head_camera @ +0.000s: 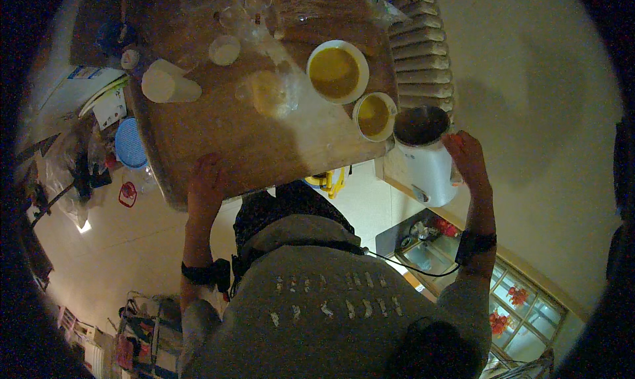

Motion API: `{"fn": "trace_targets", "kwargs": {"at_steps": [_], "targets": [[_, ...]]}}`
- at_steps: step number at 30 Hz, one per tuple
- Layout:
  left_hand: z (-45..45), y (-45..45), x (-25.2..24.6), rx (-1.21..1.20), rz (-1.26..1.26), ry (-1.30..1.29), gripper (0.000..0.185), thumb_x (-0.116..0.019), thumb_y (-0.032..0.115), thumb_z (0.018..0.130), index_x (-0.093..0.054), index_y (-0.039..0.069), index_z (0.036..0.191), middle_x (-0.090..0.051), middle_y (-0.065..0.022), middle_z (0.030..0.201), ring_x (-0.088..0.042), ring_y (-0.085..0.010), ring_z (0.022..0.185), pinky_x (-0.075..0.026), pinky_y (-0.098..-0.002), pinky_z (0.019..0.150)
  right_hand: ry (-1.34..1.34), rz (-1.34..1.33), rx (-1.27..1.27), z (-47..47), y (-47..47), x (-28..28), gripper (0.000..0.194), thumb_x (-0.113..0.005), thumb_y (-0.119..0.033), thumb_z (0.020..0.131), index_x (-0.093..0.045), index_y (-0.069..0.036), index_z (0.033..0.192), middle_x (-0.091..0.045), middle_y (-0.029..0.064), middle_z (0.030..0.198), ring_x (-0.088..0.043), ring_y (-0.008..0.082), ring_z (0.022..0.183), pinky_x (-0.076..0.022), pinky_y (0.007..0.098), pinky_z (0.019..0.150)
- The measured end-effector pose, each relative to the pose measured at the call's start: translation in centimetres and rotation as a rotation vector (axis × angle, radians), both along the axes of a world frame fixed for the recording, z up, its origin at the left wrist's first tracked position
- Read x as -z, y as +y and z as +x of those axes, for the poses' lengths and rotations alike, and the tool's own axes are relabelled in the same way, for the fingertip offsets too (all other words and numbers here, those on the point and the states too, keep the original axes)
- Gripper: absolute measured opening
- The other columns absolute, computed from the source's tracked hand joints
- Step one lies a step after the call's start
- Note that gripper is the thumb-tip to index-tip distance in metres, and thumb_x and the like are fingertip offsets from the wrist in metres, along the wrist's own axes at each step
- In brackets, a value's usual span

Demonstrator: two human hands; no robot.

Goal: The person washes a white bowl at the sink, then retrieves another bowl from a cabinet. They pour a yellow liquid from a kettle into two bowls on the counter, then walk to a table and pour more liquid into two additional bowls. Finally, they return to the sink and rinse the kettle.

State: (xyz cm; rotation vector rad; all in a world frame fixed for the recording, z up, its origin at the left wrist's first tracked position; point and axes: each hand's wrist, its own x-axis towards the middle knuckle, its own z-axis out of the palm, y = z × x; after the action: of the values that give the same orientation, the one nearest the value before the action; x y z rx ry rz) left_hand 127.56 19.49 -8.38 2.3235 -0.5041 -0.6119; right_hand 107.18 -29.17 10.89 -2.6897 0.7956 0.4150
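My left hand (211,168) rests on the near left part of the wooden table (317,136), with nothing seen in it. At the right, my right hand (462,146) is at the rim of a tall white cylindrical container (429,173) with a dark inside; its finger position is too dim to tell whether it grips the rim. Left of that container, a smaller white bowl (373,117) of yellow liquid stands near the table's right edge. A larger white bowl (338,72) of yellow liquid is just beyond it. A clear plastic bag (273,94) with something pale yellow inside lies mid-table.
A white paper roll (171,84) and a small pale cup (224,50) are on the table's left half. A ribbed radiator (421,56) lines the wall at right. A blue basket (131,143) is beyond the left edge. A glass-paned cabinet (523,309) stands lower right.
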Motion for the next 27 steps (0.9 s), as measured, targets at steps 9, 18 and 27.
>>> {"fn": "trace_targets", "kwargs": {"at_steps": [9,18,27], "targets": [[0.0,0.0,1.5,0.094,0.028,-0.090,0.033,-0.058,0.012,0.089,-0.057,0.003,0.120,-0.056,-0.0207,0.122,-0.055,-0.0393,0.112,-0.046,-0.0442,0.097,0.000,0.058,0.328,-2.7,0.5,1.0,0.031,-0.061,-0.031,0.092,-0.062,-0.002,0.081,-0.059,0.0122,0.074,-0.056,0.0256,0.068,-0.0458,0.0395,0.066],[-0.2,-0.3,0.4,0.058,-0.026,-0.032,0.033,-0.058,0.013,0.089,-0.056,0.001,0.120,-0.056,-0.0198,0.123,-0.053,-0.0406,0.112,-0.045,-0.0453,0.097,-0.061,0.133,0.412,-2.0,1.4,0.1,0.031,-0.064,-0.031,0.091,-0.063,-0.001,0.082,-0.062,0.0115,0.073,-0.057,0.0227,0.065,-0.0455,0.0382,0.063],[-1.1,1.6,0.3,0.040,-0.062,-0.016,0.035,-0.061,0.015,0.088,-0.058,0.001,0.120,-0.056,-0.0193,0.127,-0.053,-0.0400,0.116,-0.044,-0.0447,0.099,-0.125,0.135,0.216,4.2,2.8,-4.2,0.026,-0.065,-0.027,0.089,-0.062,-0.002,0.086,-0.059,0.0126,0.073,-0.058,0.0245,0.068,-0.0463,0.0361,0.065]]}}
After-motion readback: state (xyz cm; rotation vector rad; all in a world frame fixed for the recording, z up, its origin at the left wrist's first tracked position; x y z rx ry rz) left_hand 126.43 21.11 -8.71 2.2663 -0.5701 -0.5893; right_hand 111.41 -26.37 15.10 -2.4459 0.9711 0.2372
